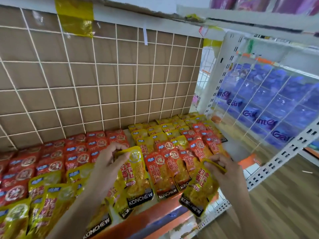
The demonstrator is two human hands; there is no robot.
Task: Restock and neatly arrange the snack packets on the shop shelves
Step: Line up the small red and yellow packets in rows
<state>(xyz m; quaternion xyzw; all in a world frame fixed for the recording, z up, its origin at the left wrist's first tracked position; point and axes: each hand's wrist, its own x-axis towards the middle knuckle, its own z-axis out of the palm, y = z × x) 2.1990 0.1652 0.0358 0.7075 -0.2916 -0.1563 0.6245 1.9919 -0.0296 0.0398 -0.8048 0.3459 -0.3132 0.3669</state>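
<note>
My left hand (110,161) pinches the top edge of a yellow snack packet (138,176) marked KONCHEW, held over the front of the shelf. My right hand (222,169) pinches the top of a second yellow packet (200,190) that hangs tilted at the shelf's front right. Below them lie rows of red packets (51,163) on the left and back, yellow packets (39,204) at the front left, and mixed red and yellow packets (174,149) on the right.
A white wire grid over brown cardboard (96,80) backs the shelf. An orange shelf lip (151,219) runs along the front. To the right a white perforated upright (217,78) and wire panel hold blue packs (269,107). Wooden floor (284,195) lies at the lower right.
</note>
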